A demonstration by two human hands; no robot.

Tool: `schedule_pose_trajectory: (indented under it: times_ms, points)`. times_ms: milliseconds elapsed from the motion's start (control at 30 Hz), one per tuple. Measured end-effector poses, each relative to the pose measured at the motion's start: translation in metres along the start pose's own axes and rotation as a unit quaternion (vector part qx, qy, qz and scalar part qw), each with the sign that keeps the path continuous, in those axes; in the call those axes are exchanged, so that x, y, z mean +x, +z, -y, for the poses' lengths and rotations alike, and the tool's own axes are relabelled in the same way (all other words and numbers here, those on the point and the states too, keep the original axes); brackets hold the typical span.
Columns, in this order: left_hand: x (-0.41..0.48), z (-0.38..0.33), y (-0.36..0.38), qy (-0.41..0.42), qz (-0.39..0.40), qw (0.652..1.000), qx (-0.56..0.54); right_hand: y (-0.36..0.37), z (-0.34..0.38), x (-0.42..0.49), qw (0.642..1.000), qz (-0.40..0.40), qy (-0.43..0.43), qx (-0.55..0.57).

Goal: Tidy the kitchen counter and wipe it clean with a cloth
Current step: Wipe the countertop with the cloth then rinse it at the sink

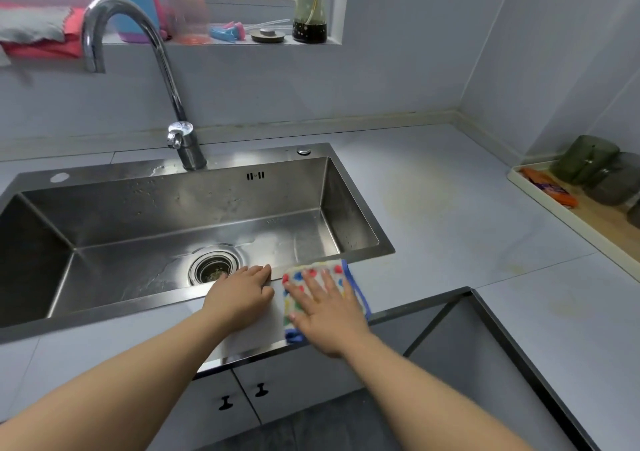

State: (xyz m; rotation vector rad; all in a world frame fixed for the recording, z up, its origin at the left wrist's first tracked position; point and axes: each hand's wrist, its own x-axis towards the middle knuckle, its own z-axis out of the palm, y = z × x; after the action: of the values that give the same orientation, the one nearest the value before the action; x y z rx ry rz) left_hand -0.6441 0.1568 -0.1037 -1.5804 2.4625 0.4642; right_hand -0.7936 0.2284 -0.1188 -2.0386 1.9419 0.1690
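Observation:
A white cloth (313, 274) with coloured dots and a blue border lies on the grey counter (433, 208), at the front right corner of the steel sink (360, 246). My right hand (329, 312) presses flat on the cloth with fingers spread. My left hand (242, 294) rests just left of it on the sink's front rim, its fingers curled over the edge toward the basin. The two hands are a little apart.
A tall chrome tap (166, 80) rises behind the sink. A tray (568, 222) with dark jars and an orange packet sits at the right wall. The windowsill holds folded cloths (38, 31), bottles and a brush. The counter turns a corner at lower right.

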Motion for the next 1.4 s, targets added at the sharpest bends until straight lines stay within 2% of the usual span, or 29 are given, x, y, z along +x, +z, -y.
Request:
schedule_pose_trajectory:
  times_ms: [67,133,200,233,333,400,433,500,600,667,700,767,833,900,967,1067,1133,1200,1267,1333,1400]
  points:
    - [-0.001,0.000,0.000,0.000,0.008,1.000,-0.007,-0.009,-0.032,0.004,0.999,-0.015,0.031,-0.002]
    - [0.000,0.000,0.000,-0.004,0.008,1.000,-0.005,-0.011,-0.061,0.004,0.992,-0.040,0.119,0.003]
    - [0.002,-0.002,-0.001,-0.007,0.006,1.000,-0.001,-0.009,-0.061,0.003,0.980,-0.048,0.191,0.014]
    - [0.003,-0.002,-0.002,-0.012,0.006,1.000,0.000,-0.007,-0.048,0.004,0.978,-0.050,0.200,0.027]
    - [0.007,-0.002,-0.003,-0.011,0.005,1.000,0.009,0.001,-0.001,0.005,0.991,-0.051,0.118,0.036]
    - [0.007,-0.001,-0.002,-0.005,-0.003,1.000,0.006,0.003,0.003,0.005,0.997,-0.041,0.061,0.026]
    - [0.006,0.000,-0.002,-0.003,-0.006,1.000,0.004,0.001,-0.008,0.005,0.997,-0.044,0.058,0.022]
    - [0.003,0.000,-0.003,-0.002,-0.010,1.000,-0.003,0.000,-0.041,-0.001,0.991,-0.062,0.117,0.017]
    - [0.002,-0.003,-0.003,-0.007,-0.012,1.000,-0.008,-0.002,-0.093,-0.022,0.963,-0.065,0.259,0.026]
    - [0.005,-0.004,-0.001,-0.015,-0.018,1.000,-0.001,-0.003,-0.098,-0.027,0.952,-0.061,0.296,0.043]
    - [0.007,-0.006,-0.001,-0.020,-0.023,1.000,0.001,-0.003,-0.090,-0.026,0.952,-0.063,0.294,0.052]
    - [0.012,-0.010,-0.004,-0.012,-0.042,0.999,0.020,-0.001,-0.059,-0.020,0.969,-0.069,0.231,0.046]
    - [0.019,-0.024,-0.003,0.045,-0.070,0.994,0.073,0.004,-0.033,-0.019,0.988,-0.065,0.137,0.027]
    - [0.021,-0.045,0.001,0.104,-0.074,0.988,0.088,0.004,-0.038,-0.020,0.994,-0.050,0.098,0.023]
    - [0.021,-0.069,0.006,0.119,-0.053,0.989,0.072,0.004,-0.075,-0.026,0.988,-0.056,0.144,0.024]
    - [0.021,-0.086,0.012,0.121,-0.049,0.987,0.093,-0.001,-0.139,-0.047,0.956,-0.066,0.281,0.047]
    - [0.024,-0.087,0.017,0.116,-0.054,0.986,0.105,-0.004,-0.154,-0.052,0.937,-0.065,0.337,0.067]
    - [0.026,-0.088,0.025,0.091,-0.045,0.991,0.089,-0.005,-0.134,-0.042,0.942,-0.086,0.315,0.079]
    - [0.029,-0.094,0.032,0.066,-0.055,0.994,0.066,0.000,-0.101,-0.031,0.967,-0.099,0.225,0.063]
    - [0.030,-0.101,0.035,0.051,-0.083,0.994,0.059,0.004,-0.081,-0.028,0.985,-0.071,0.153,0.041]
    - [0.029,-0.102,0.033,0.053,-0.091,0.992,0.066,0.001,-0.095,-0.027,0.988,-0.054,0.141,0.031]
